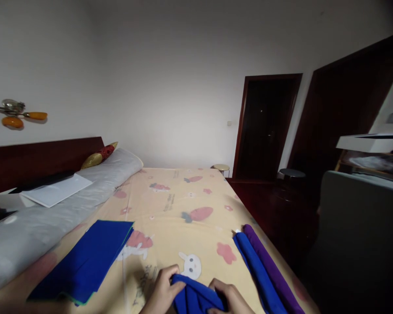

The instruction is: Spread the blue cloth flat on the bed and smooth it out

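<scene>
A bunched blue cloth (pixel 194 298) lies at the near edge of the bed, and both my hands grip it. My left hand (pixel 162 290) pinches its left side with the fingers curled over the fold. My right hand (pixel 231 298) clasps its right side. A flat stack of folded blue cloths (pixel 90 259) rests to the left on the yellow patterned sheet (pixel 183 205). To the right, near the bed's edge, lie a rolled blue cloth (pixel 257 268) and a rolled purple cloth (pixel 273 270) side by side.
A long grey bolster (pixel 52 213) runs along the left by the dark headboard (pixel 26 161), with a white sheet of paper (pixel 57 189) on it. A grey chair back (pixel 360 235) stands at the right, dark doors (pixel 265 126) and small stools (pixel 291 174) beyond.
</scene>
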The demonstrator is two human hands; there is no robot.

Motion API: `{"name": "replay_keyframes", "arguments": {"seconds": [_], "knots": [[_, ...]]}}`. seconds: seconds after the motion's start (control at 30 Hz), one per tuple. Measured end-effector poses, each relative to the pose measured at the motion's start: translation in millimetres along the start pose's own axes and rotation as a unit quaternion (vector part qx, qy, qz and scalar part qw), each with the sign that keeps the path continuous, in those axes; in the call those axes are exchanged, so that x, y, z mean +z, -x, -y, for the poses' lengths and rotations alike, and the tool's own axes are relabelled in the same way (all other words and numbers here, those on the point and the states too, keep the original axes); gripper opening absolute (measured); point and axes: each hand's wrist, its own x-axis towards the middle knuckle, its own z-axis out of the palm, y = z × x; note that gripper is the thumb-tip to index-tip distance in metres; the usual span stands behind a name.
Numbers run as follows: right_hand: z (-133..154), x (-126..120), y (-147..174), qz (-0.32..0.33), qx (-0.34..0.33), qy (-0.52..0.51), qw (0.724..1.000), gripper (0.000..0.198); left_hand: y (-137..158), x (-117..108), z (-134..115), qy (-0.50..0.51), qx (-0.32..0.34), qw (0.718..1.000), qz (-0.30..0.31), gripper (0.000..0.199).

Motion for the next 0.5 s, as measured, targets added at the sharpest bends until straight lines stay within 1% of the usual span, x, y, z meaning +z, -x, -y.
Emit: {"name": "replay_keyframes", "arguments": {"seconds": [0.07, 0.13, 0.2, 0.27, 0.37, 0.43, 0.5], "knots": [[-4.7, -10.3, -2.7, -0.004, 0.005, 0.055, 0.998, 0.013, -3.0, -9.5, -8.6, -0.013, 0.005, 0.999, -0.034, 0.026], [-7.0, -26.3, -6.2, -0.022, 0.012, 0.101, 0.995, 0.018, -7.0, -22.4, -14.3, -0.017, 0.022, 0.997, -0.066, 0.027], [-5.6, -45.4, -7.3, -0.057, 0.019, 0.122, 0.991, 0.021, -10.9, -37.3, -16.4, -0.017, 0.049, 0.994, -0.099, 0.025], [-1.2, -63.9, -4.4, -0.091, 0.02, 0.112, 0.989, 0.016, -13.6, -52.2, -16.4, -0.033, 0.074, 0.987, -0.136, 0.021], [6.7, -84.9, 4.7, -0.126, 0.011, 0.084, 0.988, 0.005, -14.8, -72.6, -15.9, -0.101, 0.098, 0.972, -0.189, 0.012], [10.1, -94.2, 10.8, -0.144, 0.009, 0.08, 0.986, 0.005, -14.5, -84.9, -16.0, -0.15, 0.108, 0.961, -0.206, 0.015], [10.7, -101.7, 15.5, -0.161, 0.011, 0.072, 0.984, 0.011, -14.2, -97.7, -15.3, -0.173, 0.113, 0.954, -0.219, 0.019]]}}
